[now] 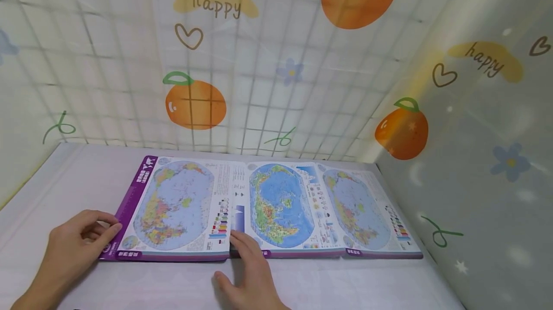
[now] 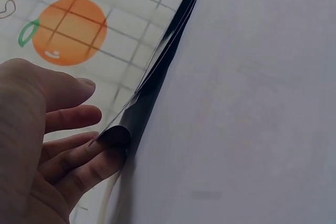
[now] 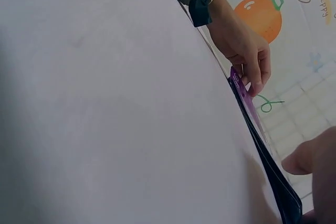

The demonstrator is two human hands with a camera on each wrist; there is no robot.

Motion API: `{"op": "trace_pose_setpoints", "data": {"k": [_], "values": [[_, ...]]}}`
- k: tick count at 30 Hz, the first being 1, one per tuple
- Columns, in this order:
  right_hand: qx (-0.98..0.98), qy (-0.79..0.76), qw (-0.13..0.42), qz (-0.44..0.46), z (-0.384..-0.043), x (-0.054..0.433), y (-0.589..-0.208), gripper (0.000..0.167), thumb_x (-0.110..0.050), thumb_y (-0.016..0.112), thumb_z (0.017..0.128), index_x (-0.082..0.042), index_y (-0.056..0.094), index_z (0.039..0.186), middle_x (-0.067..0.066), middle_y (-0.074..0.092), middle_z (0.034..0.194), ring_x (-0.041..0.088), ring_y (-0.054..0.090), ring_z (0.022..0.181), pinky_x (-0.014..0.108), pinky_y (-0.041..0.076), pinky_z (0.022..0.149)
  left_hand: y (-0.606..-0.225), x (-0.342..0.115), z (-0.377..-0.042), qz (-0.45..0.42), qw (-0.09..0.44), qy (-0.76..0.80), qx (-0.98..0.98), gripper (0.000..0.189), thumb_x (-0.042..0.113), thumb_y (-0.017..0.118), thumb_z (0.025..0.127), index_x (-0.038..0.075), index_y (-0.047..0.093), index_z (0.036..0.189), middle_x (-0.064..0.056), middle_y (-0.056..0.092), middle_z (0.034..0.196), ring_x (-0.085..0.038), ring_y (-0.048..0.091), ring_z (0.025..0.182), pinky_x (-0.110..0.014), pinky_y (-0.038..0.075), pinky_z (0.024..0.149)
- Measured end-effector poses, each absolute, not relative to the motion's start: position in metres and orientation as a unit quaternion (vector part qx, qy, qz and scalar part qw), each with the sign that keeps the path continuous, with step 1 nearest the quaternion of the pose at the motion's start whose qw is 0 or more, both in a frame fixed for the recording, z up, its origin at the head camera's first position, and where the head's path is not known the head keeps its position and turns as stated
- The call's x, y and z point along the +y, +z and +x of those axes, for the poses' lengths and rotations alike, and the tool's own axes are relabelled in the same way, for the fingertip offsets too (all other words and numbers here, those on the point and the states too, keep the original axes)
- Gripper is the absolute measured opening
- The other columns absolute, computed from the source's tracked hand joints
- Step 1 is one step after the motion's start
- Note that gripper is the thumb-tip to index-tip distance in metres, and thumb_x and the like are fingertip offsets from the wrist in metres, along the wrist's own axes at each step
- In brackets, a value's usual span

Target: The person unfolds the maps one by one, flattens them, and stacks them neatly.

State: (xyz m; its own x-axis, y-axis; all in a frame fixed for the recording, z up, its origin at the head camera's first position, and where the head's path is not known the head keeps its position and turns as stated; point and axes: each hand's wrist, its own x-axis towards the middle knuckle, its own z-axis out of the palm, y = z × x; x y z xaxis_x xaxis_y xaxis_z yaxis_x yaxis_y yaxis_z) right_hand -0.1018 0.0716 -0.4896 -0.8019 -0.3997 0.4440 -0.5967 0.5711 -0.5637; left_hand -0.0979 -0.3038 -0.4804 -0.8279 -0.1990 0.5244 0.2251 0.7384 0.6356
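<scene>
Three world map sheets lie side by side in the head view: a purple-edged left map (image 1: 173,207), a middle map (image 1: 282,204) and a right map (image 1: 363,211). My left hand (image 1: 73,240) pinches the left map's purple margin near its lower left corner; the right wrist view shows the thumb of this left hand (image 3: 247,56) against the purple corner. In the left wrist view a dark curled edge (image 2: 118,136) rests at the fingers. My right hand (image 1: 252,274) reaches its fingertips to the left map's lower right corner, with the thumb spread apart.
The sheets lie on a pale tabletop (image 1: 302,283). Behind it hangs a white curtain (image 1: 259,51) with orange prints and the word "happy", a wire grid showing through. A similar printed panel (image 1: 488,123) closes off the right side.
</scene>
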Motion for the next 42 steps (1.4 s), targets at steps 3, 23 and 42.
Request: {"op": "trace_pose_setpoints", "data": {"k": [3,23,42], "values": [[-0.879,0.365,0.135,0.276,-0.101,0.074,-0.489,0.068,-0.028,0.085,0.084,-0.004,0.061,0.143,0.008,0.059,0.151,0.025,0.054,0.141,0.046,0.052,0.110,-0.480,-0.300,-0.098,-0.016,0.291,-0.364,-0.885,0.030,0.002,0.090,0.080,0.024,0.075,0.094,0.008,0.073,0.078,0.005,0.061,0.061,-0.008,0.047,0.059],[-0.893,0.361,0.139,0.231,-0.099,0.082,-0.483,0.063,-0.029,0.081,0.089,-0.004,0.060,0.144,0.009,0.059,0.150,0.029,0.055,0.140,0.051,0.054,0.105,-0.479,-0.285,-0.097,-0.081,0.281,-0.344,-0.892,0.034,-0.002,0.093,0.073,0.021,0.074,0.090,-0.003,0.073,0.113,0.002,0.055,0.071,-0.009,0.045,0.059],[-0.895,0.345,0.170,0.227,-0.100,0.088,-0.482,0.059,-0.026,0.081,0.091,-0.003,0.060,0.141,0.009,0.060,0.148,0.026,0.056,0.137,0.048,0.055,0.103,-0.478,-0.277,-0.098,-0.114,0.280,-0.353,-0.885,0.042,-0.003,0.095,0.068,0.022,0.075,0.094,-0.006,0.071,0.119,0.001,0.056,0.069,-0.010,0.045,0.057]]}}
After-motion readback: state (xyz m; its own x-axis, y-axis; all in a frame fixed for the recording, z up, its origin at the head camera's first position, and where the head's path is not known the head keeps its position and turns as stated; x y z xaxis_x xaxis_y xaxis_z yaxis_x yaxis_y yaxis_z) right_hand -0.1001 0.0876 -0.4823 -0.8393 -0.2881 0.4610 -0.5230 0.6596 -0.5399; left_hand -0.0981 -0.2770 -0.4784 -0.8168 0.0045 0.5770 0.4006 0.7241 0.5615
